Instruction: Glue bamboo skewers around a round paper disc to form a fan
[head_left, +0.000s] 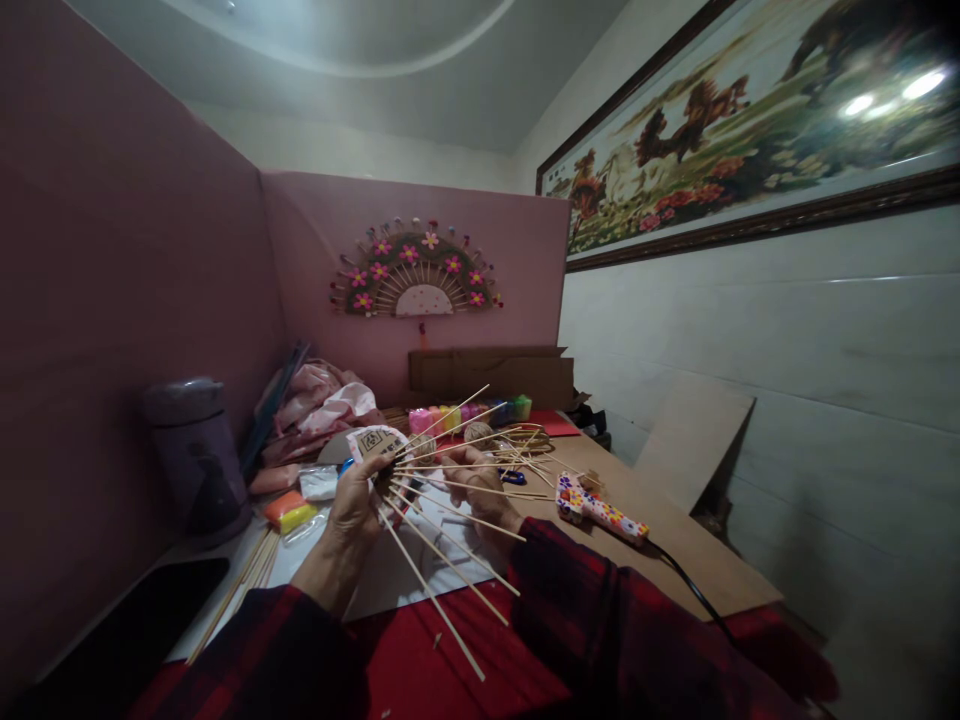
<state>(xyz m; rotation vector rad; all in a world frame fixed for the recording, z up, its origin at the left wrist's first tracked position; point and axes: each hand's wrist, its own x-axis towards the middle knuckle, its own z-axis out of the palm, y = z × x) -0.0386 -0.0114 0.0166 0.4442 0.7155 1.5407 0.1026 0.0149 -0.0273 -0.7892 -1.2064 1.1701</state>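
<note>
My left hand (358, 508) is closed on the gathered end of a fan of thin wooden sticks (439, 540), the thumb pressing on top. Several sticks spread from that grip towards the right, fanned up and down. Behind them my right hand (484, 488) is curled with its fingertips at the sticks near their inner ends; it seems to pinch one, partly hidden. A white piece with dark printed characters (369, 440) shows just beyond my left thumb.
A flower-patterned glue gun (600, 510) with a black cord lies right on brown board. Loose sticks (529, 455), twine balls (477, 432) and coloured clay packs (289, 510) lie around. A purple thermos (196, 465) stands left. A finished flowered fan (416, 265) hangs on the pink panel.
</note>
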